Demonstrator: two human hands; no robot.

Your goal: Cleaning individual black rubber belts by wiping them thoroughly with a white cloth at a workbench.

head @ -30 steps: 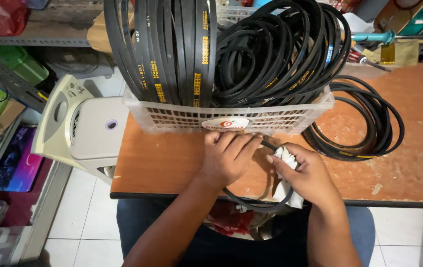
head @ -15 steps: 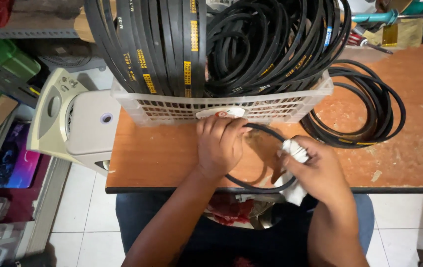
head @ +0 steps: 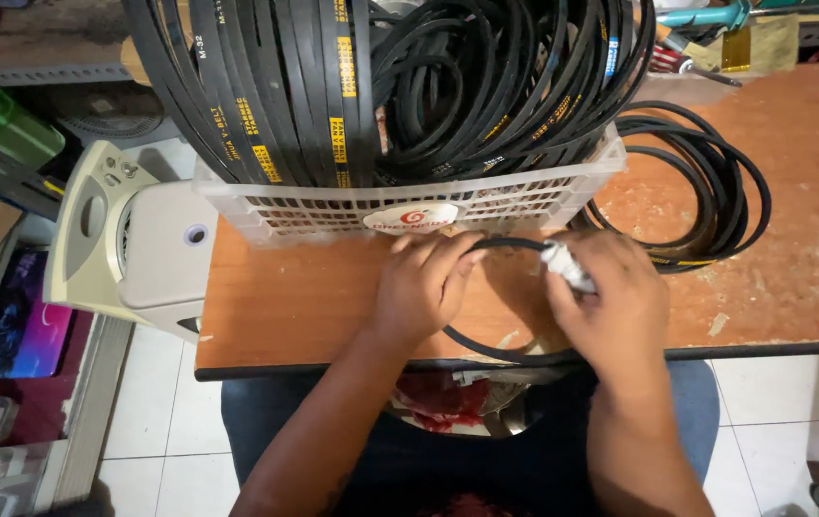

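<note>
A thin black belt loop (head: 496, 349) is pinched at its top by the fingers of the left hand (head: 421, 287), which are curled together over it just in front of the white plastic basket (head: 409, 206). A crumpled white cloth (head: 565, 267) is clamped against the same loop by the fingers of the right hand (head: 611, 306), slightly to the right of the other grip. The loop lies flat on the worn orange tabletop (head: 295, 306), its lower arc running along the near table edge between the two wrists. By the look of it, wiping of the loop is under way: only the short stretch at the cloth is covered, and how much of the rest has been cleaned cannot be told. The basket is packed with many upright black belts (head: 333, 86), and a coil of larger belts (head: 697, 182) is laid on the table to the right. Room is tight ahead, where the knuckles nearly meet the basket wall; open tabletop is left to the left of the hands and further right beyond the coil. A cream-coloured appliance (head: 132, 254) stands off the left table edge.
</note>
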